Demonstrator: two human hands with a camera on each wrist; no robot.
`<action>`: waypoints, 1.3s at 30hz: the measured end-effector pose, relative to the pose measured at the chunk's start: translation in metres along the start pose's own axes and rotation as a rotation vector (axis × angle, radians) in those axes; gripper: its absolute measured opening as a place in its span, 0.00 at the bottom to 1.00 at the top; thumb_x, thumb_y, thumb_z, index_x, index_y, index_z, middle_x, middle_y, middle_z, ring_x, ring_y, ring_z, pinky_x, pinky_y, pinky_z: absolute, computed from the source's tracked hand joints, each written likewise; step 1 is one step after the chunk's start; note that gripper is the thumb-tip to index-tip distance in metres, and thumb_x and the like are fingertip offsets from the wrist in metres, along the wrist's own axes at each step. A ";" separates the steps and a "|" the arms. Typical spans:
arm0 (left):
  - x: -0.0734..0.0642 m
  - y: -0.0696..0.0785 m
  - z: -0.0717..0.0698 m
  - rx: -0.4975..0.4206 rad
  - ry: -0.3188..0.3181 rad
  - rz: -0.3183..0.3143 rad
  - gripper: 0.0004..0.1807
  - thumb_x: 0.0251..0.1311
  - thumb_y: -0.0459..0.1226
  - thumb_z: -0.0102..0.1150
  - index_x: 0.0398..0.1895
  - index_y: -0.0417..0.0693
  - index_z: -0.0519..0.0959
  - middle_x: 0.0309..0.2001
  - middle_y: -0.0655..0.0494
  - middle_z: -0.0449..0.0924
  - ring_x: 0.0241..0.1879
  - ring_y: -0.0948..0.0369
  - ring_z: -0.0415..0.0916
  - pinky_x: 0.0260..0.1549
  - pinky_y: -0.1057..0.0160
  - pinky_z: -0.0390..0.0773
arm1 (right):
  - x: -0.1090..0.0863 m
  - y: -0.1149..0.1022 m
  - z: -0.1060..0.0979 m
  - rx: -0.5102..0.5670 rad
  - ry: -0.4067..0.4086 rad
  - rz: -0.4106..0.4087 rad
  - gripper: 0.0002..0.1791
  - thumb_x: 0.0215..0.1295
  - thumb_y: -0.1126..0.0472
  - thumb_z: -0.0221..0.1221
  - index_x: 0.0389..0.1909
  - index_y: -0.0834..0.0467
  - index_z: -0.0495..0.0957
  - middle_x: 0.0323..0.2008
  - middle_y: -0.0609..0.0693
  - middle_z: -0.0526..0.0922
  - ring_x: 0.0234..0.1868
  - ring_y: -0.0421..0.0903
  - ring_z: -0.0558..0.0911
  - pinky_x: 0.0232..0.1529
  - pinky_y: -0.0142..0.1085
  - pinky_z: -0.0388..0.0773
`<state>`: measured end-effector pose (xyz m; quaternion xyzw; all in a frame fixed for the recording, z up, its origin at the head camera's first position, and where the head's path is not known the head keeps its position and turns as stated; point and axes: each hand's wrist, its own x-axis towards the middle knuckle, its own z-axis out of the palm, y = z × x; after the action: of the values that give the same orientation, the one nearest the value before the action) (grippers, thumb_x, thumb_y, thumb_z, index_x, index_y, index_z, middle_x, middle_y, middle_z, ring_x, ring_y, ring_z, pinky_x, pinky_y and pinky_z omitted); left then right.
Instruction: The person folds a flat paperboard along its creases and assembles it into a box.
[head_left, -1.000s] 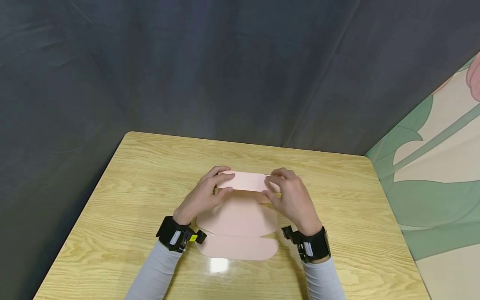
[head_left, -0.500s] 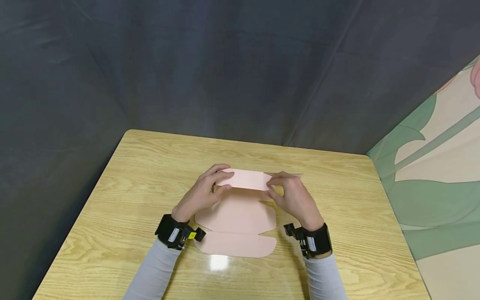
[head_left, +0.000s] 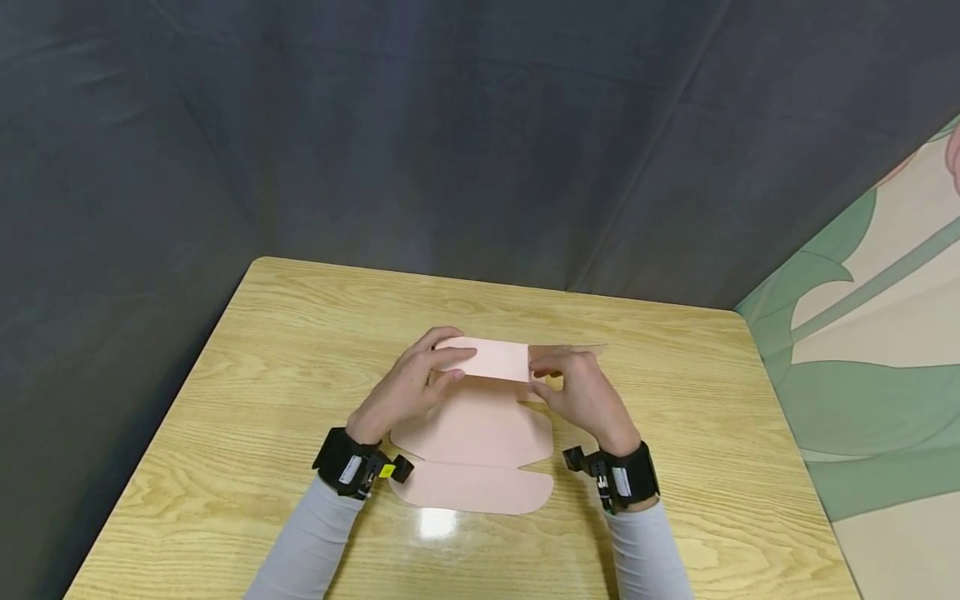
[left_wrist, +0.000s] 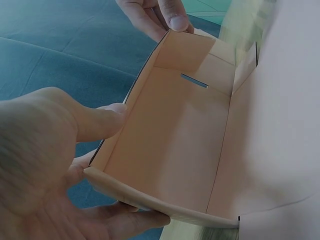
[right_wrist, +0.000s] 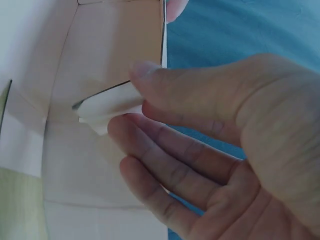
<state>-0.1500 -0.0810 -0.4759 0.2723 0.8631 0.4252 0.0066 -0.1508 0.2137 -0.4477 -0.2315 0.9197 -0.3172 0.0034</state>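
Observation:
A pink cardboard box [head_left: 476, 433], partly folded, lies in front of the person, its far panel [head_left: 498, 360] raised. My left hand [head_left: 401, 387] grips the left end of that panel, thumb on its near side. In the left wrist view the thumb lies along the panel's edge and the fingers reach around the side wall [left_wrist: 150, 202]; a narrow slot [left_wrist: 194, 81] shows in the cardboard. At the right end is my right hand [head_left: 588, 396]. Its thumb and fingers pinch a small end flap [right_wrist: 110, 102], which is bent inward in the right wrist view.
The box's near flap [head_left: 472, 487] lies flat on the wooden table [head_left: 247, 400]. A dark curtain [head_left: 450, 150] hangs behind the table's far edge. To the right is a leaf-patterned cloth [head_left: 885, 400]. Each wrist wears a black camera band [head_left: 348, 467].
At the raised panel's right end, the flap has bent back, leaving a sharp corner and brownish cardboard showing beyond. My right hand shifted slightly with it; my left hand keeps its grip.

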 end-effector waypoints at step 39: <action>-0.003 -0.003 -0.003 0.020 0.008 -0.006 0.21 0.76 0.36 0.63 0.70 0.49 0.82 0.76 0.46 0.68 0.53 0.54 0.83 0.42 0.58 0.83 | 0.004 0.005 0.008 0.020 -0.056 0.006 0.06 0.65 0.65 0.74 0.42 0.56 0.91 0.45 0.51 0.92 0.45 0.52 0.91 0.46 0.51 0.88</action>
<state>-0.1493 -0.0862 -0.4776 0.2681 0.8681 0.4177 0.0015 -0.1551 0.2103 -0.4563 -0.2373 0.9167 -0.3199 0.0323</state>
